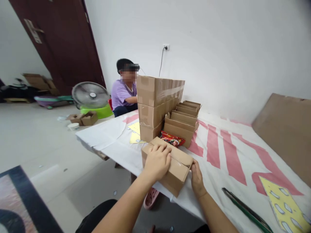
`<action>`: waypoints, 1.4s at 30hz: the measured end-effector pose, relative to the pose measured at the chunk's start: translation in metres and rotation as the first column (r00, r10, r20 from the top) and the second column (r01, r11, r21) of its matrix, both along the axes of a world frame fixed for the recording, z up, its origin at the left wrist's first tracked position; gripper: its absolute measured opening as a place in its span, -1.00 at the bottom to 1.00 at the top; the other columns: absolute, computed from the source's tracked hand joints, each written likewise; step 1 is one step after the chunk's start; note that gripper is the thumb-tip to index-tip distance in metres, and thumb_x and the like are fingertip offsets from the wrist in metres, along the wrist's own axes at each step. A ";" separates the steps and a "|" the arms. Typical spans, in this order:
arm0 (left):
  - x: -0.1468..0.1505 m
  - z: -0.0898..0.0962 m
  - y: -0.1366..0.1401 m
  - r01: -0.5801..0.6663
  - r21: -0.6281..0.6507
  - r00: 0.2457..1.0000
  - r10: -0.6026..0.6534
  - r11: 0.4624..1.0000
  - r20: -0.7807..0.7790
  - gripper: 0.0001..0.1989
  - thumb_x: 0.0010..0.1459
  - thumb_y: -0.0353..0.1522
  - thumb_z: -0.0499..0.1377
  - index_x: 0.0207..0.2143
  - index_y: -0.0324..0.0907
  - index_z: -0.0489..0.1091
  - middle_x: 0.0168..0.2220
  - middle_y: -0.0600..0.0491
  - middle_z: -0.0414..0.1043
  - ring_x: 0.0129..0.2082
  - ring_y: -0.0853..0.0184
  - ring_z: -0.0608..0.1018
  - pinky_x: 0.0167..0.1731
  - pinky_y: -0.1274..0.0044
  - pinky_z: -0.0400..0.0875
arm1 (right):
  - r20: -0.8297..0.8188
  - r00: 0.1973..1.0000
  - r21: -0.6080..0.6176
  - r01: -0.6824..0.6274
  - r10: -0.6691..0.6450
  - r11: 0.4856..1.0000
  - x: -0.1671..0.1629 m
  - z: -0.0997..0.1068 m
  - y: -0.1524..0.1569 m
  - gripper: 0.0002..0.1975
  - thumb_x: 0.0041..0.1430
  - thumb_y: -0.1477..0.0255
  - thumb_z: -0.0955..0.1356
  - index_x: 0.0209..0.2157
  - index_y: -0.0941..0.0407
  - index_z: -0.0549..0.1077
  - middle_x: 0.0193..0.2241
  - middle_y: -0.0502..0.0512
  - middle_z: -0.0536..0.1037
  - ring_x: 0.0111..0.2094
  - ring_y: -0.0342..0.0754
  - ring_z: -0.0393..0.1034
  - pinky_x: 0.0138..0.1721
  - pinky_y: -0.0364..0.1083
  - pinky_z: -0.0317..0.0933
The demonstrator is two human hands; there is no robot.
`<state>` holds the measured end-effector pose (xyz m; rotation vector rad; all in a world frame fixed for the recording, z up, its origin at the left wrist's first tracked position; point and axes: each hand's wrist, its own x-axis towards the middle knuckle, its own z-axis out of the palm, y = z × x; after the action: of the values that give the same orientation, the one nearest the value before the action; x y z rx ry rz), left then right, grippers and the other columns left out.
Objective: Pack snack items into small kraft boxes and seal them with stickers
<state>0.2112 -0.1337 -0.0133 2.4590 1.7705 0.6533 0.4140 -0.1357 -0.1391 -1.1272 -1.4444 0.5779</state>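
Observation:
A small cardboard box (178, 161) lies at the table's near edge, its top flaps folded over and a narrow gap at the seam. Across its top rests my left hand (159, 160), palm down with the fingers laid over the flaps. My right hand (198, 178) grips the box's right end near the flap corner; part of its fingers is hidden. Just behind the box sits a red snack packet (172, 139). Past it, a row of open cardboard boxes (181, 127) runs toward the wall, beside a stack of taped cartons (147, 92).
A green-handled utility knife (246, 208) lies on the cloth-covered table (201, 194), right of my right hand. A large cardboard sheet (284, 129) leans at the far right. Another person (122, 94) sits behind the stack. A fan (91, 94) stands on the floor.

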 end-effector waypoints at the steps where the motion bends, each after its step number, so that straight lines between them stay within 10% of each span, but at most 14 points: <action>1: 0.003 0.001 -0.005 0.007 -0.003 1.000 -0.007 1.000 -0.001 -0.60 0.23 -0.28 -0.08 0.03 -0.02 0.39 0.12 0.03 0.34 0.07 0.10 0.28 0.06 0.23 0.12 | -0.044 0.997 -0.004 0.059 -0.060 0.998 0.002 0.002 0.001 -0.53 0.29 0.13 0.07 0.00 0.13 0.29 -0.05 0.22 0.43 0.00 0.01 0.31 0.04 0.02 0.18; 8: -0.013 0.008 -0.013 0.251 0.005 0.968 -0.251 0.968 -0.006 -0.63 0.23 -0.23 -0.02 0.03 -0.01 0.40 0.09 0.07 0.39 0.04 0.13 0.33 0.09 0.25 0.10 | -0.006 0.960 0.220 0.274 -0.280 0.936 0.000 0.075 -0.045 -0.60 0.31 0.24 0.07 -0.01 0.14 0.33 -0.03 0.25 0.43 0.00 0.05 0.32 0.00 0.07 0.20; 11: -0.025 0.009 -0.007 0.324 0.059 0.944 -0.327 0.944 0.040 -0.67 0.23 -0.32 -0.01 -0.04 -0.07 0.45 0.04 0.05 0.45 0.04 0.18 0.36 0.06 0.29 0.14 | 0.451 0.883 0.394 -0.067 -0.129 0.917 -0.011 0.101 -0.075 -0.63 0.25 0.34 0.20 0.07 0.11 0.29 0.02 0.23 0.42 0.09 0.09 0.26 0.10 0.14 0.12; 13: -0.034 0.009 -0.002 0.334 0.081 0.937 -0.340 0.939 0.076 -0.72 0.21 -0.33 0.03 -0.12 -0.08 0.48 -0.03 0.05 0.50 0.02 0.20 0.39 0.05 0.29 0.16 | 0.741 0.668 0.304 -0.233 -0.075 0.924 -0.015 0.106 -0.083 -0.51 0.18 0.35 0.27 0.15 0.13 0.22 0.09 0.24 0.38 0.15 0.13 0.20 0.15 0.18 0.05; 17: -0.050 0.001 0.012 0.301 0.080 0.930 -0.311 0.950 0.195 -0.67 0.07 -0.14 0.20 -0.15 -0.09 0.50 0.03 0.00 0.44 0.10 0.13 0.35 0.12 0.26 0.15 | 0.892 0.438 0.147 -0.047 -0.112 0.988 -0.014 0.103 -0.079 -0.33 0.10 0.32 0.34 0.22 0.22 0.13 0.20 0.30 0.24 0.22 0.17 0.09 0.18 0.18 0.04; 22: -0.067 -0.020 0.031 0.418 0.039 0.805 -0.390 0.908 0.448 -0.59 0.10 -0.15 0.16 -0.05 -0.16 0.46 0.15 -0.09 0.28 0.21 0.12 0.24 0.22 0.28 0.09 | 0.935 0.354 -0.041 0.036 0.026 0.999 -0.006 0.120 -0.072 -0.29 0.06 0.14 0.36 0.21 0.11 0.18 0.22 0.19 0.22 0.24 0.20 0.02 0.21 0.22 -0.05; 26: -0.077 -0.030 0.035 0.533 0.006 0.661 -0.421 0.846 0.621 -0.61 0.16 -0.15 0.10 -0.02 -0.09 0.42 0.23 -0.03 0.17 0.25 0.14 0.19 0.24 0.25 0.05 | 0.895 0.440 -0.152 0.154 0.070 0.976 0.028 0.134 -0.062 -0.21 0.06 -0.06 0.26 0.18 0.17 0.21 0.22 0.28 0.20 0.24 0.23 0.02 0.20 0.22 -0.04; 30: -0.079 -0.032 0.031 0.567 -0.035 0.620 -0.398 0.823 0.676 -0.58 0.17 -0.14 0.08 0.02 -0.10 0.37 0.30 -0.03 0.00 0.27 0.11 0.13 0.25 0.24 0.00 | 0.795 0.606 -0.279 0.334 0.022 0.900 0.092 0.117 -0.063 -0.32 0.20 0.00 0.11 0.17 0.19 0.20 0.19 0.30 0.23 0.19 0.13 0.14 0.12 0.08 0.13; 35: -0.075 -0.036 0.031 0.595 -0.007 0.590 -0.431 0.804 0.683 -0.56 0.18 -0.14 0.04 0.02 -0.17 0.32 0.30 -0.10 -0.04 0.29 0.11 0.07 0.26 0.26 -0.07 | 0.876 0.429 -0.427 0.477 0.220 0.768 0.158 0.063 -0.100 -0.52 0.06 0.30 0.30 0.03 0.15 0.38 0.00 0.27 0.44 0.03 0.15 0.34 0.03 0.04 0.19; 42: -0.071 -0.050 0.041 0.604 0.045 0.518 -0.435 0.796 0.736 -0.54 0.15 -0.10 0.07 0.02 -0.14 0.28 0.30 -0.07 -0.04 0.29 0.11 0.05 0.26 0.29 -0.09 | 0.925 0.354 -0.293 0.434 0.138 0.852 0.179 0.033 -0.110 -0.54 -0.04 0.58 0.23 -0.04 0.08 0.36 -0.12 0.17 0.45 -0.15 0.03 0.45 -0.16 -0.06 0.28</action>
<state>0.1401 -0.0928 -0.0635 1.9656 0.6867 1.0721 0.5935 -0.2456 -0.1065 -2.2528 -2.1769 0.0827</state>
